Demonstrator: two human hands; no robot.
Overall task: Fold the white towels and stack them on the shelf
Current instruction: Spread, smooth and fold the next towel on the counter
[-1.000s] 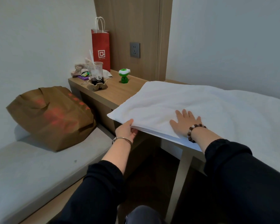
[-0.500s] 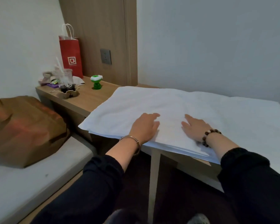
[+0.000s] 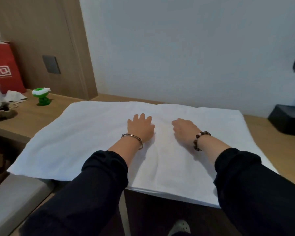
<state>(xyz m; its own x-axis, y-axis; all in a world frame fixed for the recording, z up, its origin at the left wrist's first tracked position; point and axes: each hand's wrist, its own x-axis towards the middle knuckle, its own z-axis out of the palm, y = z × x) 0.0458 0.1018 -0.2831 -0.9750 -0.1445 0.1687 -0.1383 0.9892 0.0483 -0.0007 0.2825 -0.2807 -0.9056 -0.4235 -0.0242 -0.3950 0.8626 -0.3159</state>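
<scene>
Hands press a white towel (image 3: 85, 138) flat on a wooden desk (image 3: 262, 133), where it lies spread wide with its near edge hanging over the front. Layered edges at that front lip suggest it is already doubled. The left hand (image 3: 140, 127) rests palm down near the middle, fingers straight and slightly spread. Just beside it, the right hand (image 3: 186, 129) also lies on the cloth, fingers bent toward it and pinching nothing that shows. Neither hand grips. Both seem placed at the centre to smooth out creases and pin the fabric so the next fold lands square.

The towel's left end reaches over onto a lower wooden ledge (image 3: 29, 114), where a green toy (image 3: 42, 97) stands clear of it. A red paper bag (image 3: 4, 68) stands upright behind against the wall panel, its contents hidden. A black box (image 3: 286, 120) sits at the desk's right end, apart from the towel. Something pale shows at its top, too cropped to name. No folded stack is in view, so the job looks to be in its early stages.
</scene>
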